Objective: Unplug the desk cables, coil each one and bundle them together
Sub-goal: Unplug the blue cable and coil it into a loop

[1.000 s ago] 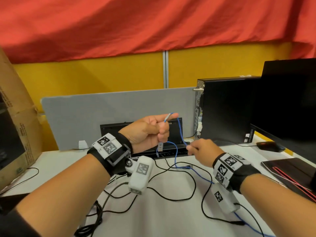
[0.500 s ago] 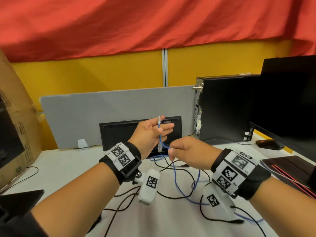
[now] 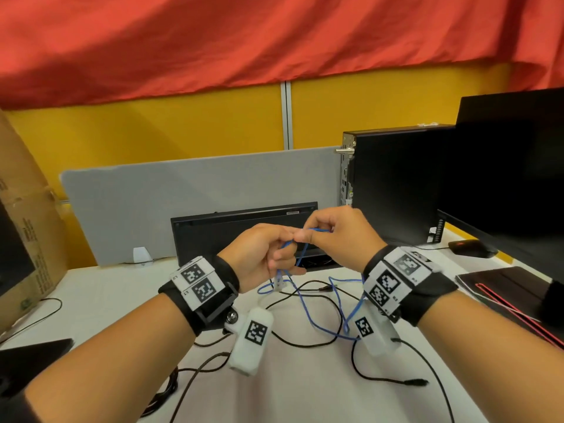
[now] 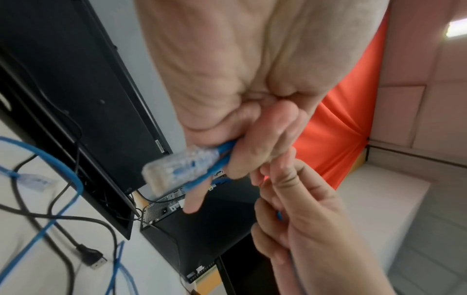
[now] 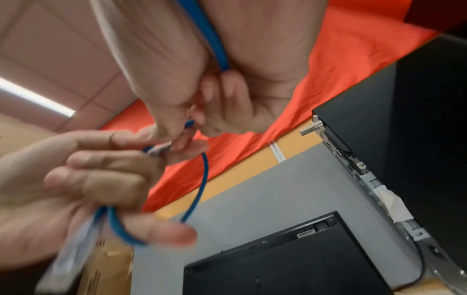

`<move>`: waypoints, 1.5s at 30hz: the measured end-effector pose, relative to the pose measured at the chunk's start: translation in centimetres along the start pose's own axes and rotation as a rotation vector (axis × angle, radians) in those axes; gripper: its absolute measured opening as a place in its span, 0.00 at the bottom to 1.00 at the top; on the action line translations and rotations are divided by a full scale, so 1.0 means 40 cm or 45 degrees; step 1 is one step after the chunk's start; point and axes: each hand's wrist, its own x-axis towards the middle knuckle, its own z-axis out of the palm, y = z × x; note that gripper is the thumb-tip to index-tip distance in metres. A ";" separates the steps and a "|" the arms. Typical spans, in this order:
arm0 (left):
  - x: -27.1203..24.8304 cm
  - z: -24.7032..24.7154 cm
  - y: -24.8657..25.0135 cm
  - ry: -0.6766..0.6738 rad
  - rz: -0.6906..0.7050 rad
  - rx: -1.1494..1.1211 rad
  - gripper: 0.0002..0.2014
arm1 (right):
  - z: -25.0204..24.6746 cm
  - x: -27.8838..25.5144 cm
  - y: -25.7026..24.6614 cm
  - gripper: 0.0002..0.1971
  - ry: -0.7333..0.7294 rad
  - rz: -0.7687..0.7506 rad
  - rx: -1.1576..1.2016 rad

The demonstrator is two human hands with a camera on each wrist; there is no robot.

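A blue network cable (image 3: 317,315) runs from both hands down onto the white desk (image 3: 305,392) in loose loops. My left hand (image 3: 283,248) grips it with curled fingers, and its clear plug (image 3: 279,280) hangs just below the fist; the same plug (image 4: 182,165) fills the left wrist view. My right hand (image 3: 305,236) pinches the cable (image 5: 199,189) right beside the left fingertips, a short loop arching between the two hands. The cable's other clear plug (image 4: 33,179) lies on the desk. Thin black cables (image 3: 305,340) lie tangled under the hands, one with a loose plug (image 3: 415,383).
A black keyboard (image 3: 244,227) leans on a grey divider panel (image 3: 183,203) behind the hands. A black computer tower (image 3: 396,184), a monitor (image 3: 512,166), a mouse (image 3: 470,247) and a dark folder (image 3: 503,285) are at the right. A cardboard box (image 3: 24,224) stands at the left.
My right hand has risen from the desk to the left hand, bringing a length of blue cable up. The left fingers have curled round the cable.
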 end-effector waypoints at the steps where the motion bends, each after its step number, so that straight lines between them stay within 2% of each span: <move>1: 0.000 -0.002 0.004 -0.005 -0.014 -0.054 0.16 | 0.009 -0.001 0.004 0.10 0.051 -0.034 -0.034; 3: -0.003 -0.009 0.011 -0.045 -0.048 -0.124 0.14 | 0.026 -0.007 0.013 0.10 0.170 -0.121 -0.107; 5: -0.008 -0.019 0.016 -0.097 -0.083 -0.165 0.17 | 0.033 -0.013 0.016 0.09 0.265 -0.180 -0.127; 9: -0.014 -0.026 0.019 -0.155 -0.072 -0.169 0.22 | 0.041 -0.020 0.027 0.12 0.328 -0.308 -0.202; 12: -0.017 -0.030 0.018 -0.132 -0.001 -0.258 0.20 | 0.061 -0.026 0.043 0.10 0.358 -0.288 -0.179; 14: -0.017 -0.033 0.020 -0.091 0.073 -0.385 0.19 | 0.078 -0.035 0.059 0.10 0.333 -0.201 -0.172; 16: -0.013 -0.034 0.019 -0.048 0.158 -0.474 0.20 | 0.101 -0.051 0.073 0.12 0.218 -0.095 -0.187; 19: -0.002 -0.033 0.013 0.063 0.320 -0.484 0.21 | 0.140 -0.080 0.075 0.13 -0.072 0.043 -0.214; 22: 0.018 -0.035 0.007 0.195 0.402 -0.453 0.21 | 0.160 -0.099 0.045 0.15 -0.340 0.128 -0.150; 24: 0.023 -0.045 0.003 0.265 0.432 -0.332 0.19 | 0.165 -0.106 0.020 0.18 -0.468 0.126 -0.165; 26: 0.019 -0.062 0.002 0.308 0.439 -0.099 0.15 | 0.159 -0.108 -0.006 0.18 -0.515 0.098 -0.166; 30: 0.014 -0.086 -0.004 0.353 0.350 0.277 0.19 | 0.118 -0.094 -0.055 0.14 -0.447 0.014 -0.107; 35: 0.000 -0.090 -0.011 0.247 0.220 0.550 0.16 | 0.051 -0.042 -0.079 0.11 -0.297 0.012 0.073; 40: -0.010 -0.074 -0.008 0.097 0.091 0.454 0.17 | 0.006 -0.002 -0.063 0.07 -0.116 0.012 0.116; 45: -0.018 -0.059 -0.006 -0.076 0.067 0.144 0.19 | 0.003 0.009 -0.018 0.03 0.080 0.072 0.214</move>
